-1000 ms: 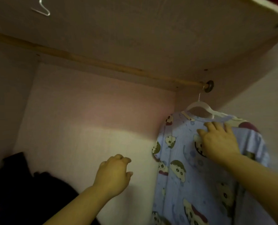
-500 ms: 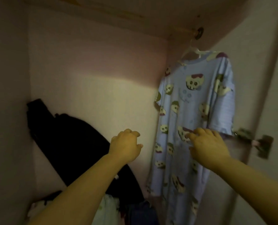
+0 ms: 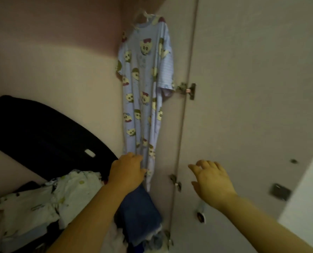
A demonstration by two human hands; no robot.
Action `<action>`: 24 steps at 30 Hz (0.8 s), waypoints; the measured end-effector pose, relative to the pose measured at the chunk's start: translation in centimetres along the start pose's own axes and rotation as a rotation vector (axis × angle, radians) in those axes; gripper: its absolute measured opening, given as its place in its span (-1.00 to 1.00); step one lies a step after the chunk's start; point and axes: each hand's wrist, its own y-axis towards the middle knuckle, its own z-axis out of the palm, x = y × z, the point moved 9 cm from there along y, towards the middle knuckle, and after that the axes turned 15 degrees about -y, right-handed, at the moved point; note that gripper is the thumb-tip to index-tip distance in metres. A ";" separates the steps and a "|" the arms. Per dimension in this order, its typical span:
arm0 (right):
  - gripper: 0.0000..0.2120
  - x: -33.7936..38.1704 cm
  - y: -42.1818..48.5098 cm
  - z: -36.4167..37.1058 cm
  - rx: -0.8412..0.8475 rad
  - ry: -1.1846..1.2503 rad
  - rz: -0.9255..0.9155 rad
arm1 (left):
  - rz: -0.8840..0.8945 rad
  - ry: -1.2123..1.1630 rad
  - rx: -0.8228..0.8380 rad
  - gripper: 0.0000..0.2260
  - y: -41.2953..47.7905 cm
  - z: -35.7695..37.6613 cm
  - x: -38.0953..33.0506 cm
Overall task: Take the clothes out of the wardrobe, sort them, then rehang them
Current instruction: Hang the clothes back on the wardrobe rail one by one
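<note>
While left hand (image 3: pixel 127 172) touches one nightdress (image 3: pixel 142 84), right hand (image 3: pixel 213 181) hovers.

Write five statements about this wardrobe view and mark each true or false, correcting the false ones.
1. The blue printed dress hangs on a hanger in the wardrobe's right corner. True.
2. The right hand grips the dress. False: it holds nothing, its fingers are spread, and it is in front of the door, apart from the dress.
3. A black garment lies on the left side. True.
4. Only black clothes lie below. False: a pale printed garment and a dark blue cloth lie there too.
5. The left hand is up at the hanger. False: it is down by the dress's lower end.
</note>
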 end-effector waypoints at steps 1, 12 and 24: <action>-0.48 -0.7 -2.0 0.6 0.005 0.014 0.020 | 0.014 -0.009 0.016 -0.70 -1.5 0.8 -1.2; -0.52 -10.6 -32.6 6.4 0.126 0.137 0.334 | 0.199 -0.045 0.353 -0.58 -20.8 12.8 -21.7; -0.54 -20.5 -71.5 5.1 0.334 0.081 1.064 | 0.864 -0.123 0.679 -0.62 -42.9 22.1 -49.0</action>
